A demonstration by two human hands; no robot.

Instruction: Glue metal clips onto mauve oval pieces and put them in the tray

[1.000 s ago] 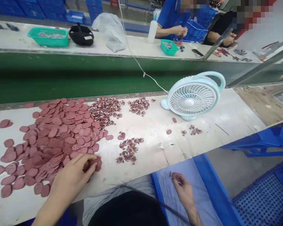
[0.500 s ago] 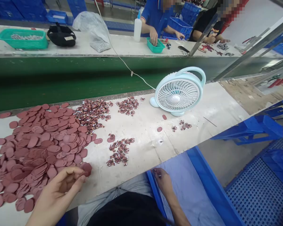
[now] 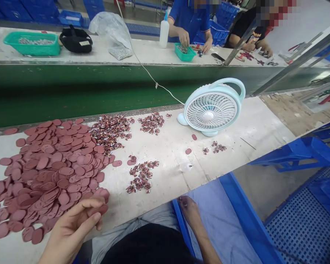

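Note:
A large heap of dark red oval discs (image 3: 49, 172) covers the left of the white worktable (image 3: 167, 157). My left hand (image 3: 74, 223) sits at the heap's near edge, fingers pinching one red disc (image 3: 102, 209). My right hand (image 3: 191, 212) rests low over the pale cloth (image 3: 222, 227) inside a blue crate (image 3: 247, 216) at the table's front; whether its fingers hold anything I cannot tell. A small pile of tiny red-and-white parts (image 3: 140, 176) lies between the two hands.
A pale blue desk fan (image 3: 213, 110) stands at the table's back right, its cord running up. More small parts (image 3: 111, 130) lie behind the heap. A green conveyor belt (image 3: 71, 91) runs beyond, where two other people work by green trays (image 3: 33, 43).
My left hand has pulled back from the heap toward me with a disc in its fingers. My right hand has slid left and closer to the crate's near edge. The view shifted.

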